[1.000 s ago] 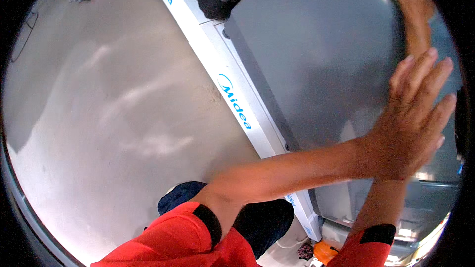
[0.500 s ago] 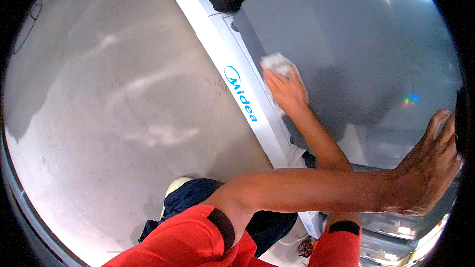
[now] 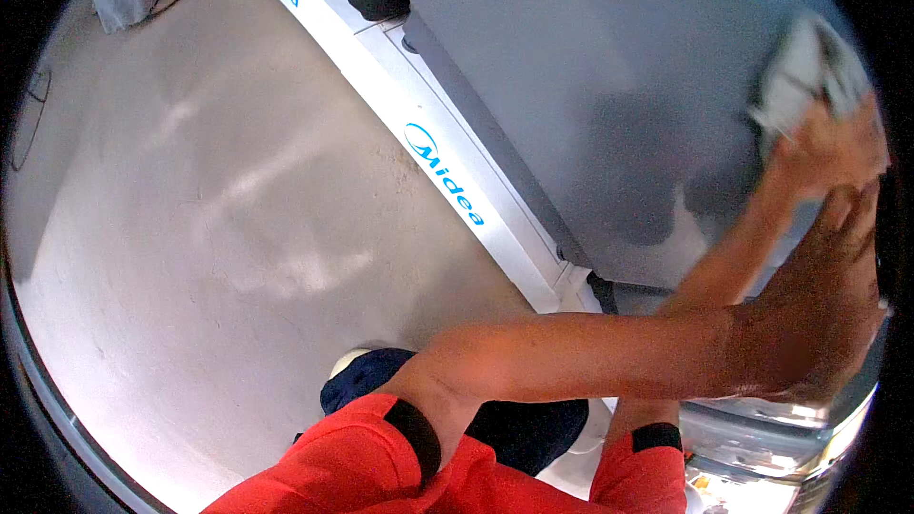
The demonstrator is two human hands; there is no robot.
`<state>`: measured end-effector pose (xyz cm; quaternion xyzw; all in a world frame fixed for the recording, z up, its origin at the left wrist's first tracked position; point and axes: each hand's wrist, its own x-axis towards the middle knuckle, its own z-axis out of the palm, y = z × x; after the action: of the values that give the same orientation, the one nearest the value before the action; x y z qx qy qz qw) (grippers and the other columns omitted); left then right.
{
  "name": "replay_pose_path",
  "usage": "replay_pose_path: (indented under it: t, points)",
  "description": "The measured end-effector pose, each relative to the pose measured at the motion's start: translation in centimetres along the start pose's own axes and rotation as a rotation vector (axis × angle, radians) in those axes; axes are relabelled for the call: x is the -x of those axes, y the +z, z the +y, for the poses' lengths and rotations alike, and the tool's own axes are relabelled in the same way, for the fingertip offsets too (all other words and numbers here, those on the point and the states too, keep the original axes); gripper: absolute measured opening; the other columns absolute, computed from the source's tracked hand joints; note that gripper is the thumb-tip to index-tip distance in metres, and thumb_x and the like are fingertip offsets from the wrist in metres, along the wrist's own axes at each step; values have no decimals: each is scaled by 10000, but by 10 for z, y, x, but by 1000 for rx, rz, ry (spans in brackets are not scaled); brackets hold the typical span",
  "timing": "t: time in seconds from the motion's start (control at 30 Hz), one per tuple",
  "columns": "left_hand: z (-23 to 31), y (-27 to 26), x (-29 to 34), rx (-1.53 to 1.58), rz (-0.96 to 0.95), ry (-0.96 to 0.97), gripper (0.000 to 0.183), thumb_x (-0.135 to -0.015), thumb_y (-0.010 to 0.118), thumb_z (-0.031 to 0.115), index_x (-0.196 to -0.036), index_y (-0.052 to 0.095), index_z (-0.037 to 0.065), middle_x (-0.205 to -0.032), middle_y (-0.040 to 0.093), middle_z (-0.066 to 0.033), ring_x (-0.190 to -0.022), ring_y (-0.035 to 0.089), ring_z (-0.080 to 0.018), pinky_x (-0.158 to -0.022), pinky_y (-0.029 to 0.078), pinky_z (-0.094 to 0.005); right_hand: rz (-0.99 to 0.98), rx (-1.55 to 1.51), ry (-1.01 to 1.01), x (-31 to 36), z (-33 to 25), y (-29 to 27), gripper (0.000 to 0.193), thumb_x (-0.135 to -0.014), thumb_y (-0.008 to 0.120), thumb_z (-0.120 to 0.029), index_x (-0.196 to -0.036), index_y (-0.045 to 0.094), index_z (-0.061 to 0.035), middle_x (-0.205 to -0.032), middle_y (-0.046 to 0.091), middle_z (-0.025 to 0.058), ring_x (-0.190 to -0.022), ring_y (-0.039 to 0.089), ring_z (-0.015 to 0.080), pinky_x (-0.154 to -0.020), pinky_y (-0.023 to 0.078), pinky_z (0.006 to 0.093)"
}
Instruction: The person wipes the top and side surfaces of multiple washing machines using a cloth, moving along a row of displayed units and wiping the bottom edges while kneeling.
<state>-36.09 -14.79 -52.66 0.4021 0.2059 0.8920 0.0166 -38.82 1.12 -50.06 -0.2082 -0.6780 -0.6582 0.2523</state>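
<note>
White cloth [image 3: 798, 76], one piece, is gripped in right hand [image 3: 830, 148]; whether left hand [image 3: 809, 309] spreads is unclear.

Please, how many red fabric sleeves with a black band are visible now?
2: the left red fabric sleeve, left of the bottom centre, and the right red fabric sleeve, right of it, on the arm whose bare right hand holds a white cloth.

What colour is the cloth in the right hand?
The cloth is whitish with greyish shading, slightly blurred; the head view shows it best.
</note>
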Motion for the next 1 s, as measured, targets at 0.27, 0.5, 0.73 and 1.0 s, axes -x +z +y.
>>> replay_pose_path:
  t: [0.27, 0.5, 0.73, 1.0]
  points:
    - [-6, 13, 36, 124, -393, -7, 228, -615, 634, 264, -650, 671, 42, -686, 606, -164, -702, 556, -324, -637, 397, -476, -400, -338, -318, 114, -196, -36, 592, -875, 572, -186, -1436, 382, -199, -1487, 345, 11, -1342, 342, 167, -1070, 293, 500]
    - [-32, -4, 44, 3, -568, 94, 183, -687, 634, 251, -649, 675, 77, -644, 634, -149, -619, 635, -296, -577, 490, -447, -805, -774, -751, 281, -139, -64, 447, -923, 466, -173, -1369, 455, -132, -1306, 538, -3, -1210, 475, 130, -1080, 283, 477]
    - [-87, -25, 30, 185, -647, -205, 244, -817, 569, 295, -848, 654, 68, -823, 572, -148, -780, 575, -285, -698, 468, -410, -1012, -948, 173, 404, -34, -156, 392, -818, 516, -40, -1202, 574, -98, -1155, 597, 127, -1092, 564, 295, -1004, 396, 443]
    - [-76, -39, 45, 130, -1510, -654, 456, -942, 499, 469, -1032, 660, 52, -1106, 589, -154, -1049, 555, -217, -895, 442, -359, -677, -1928, 2349, 371, 5, -220, 368, -902, 580, -143, -1232, 516, 6, -1227, 563, 136, -1007, 616, 262, -880, 539, 377]
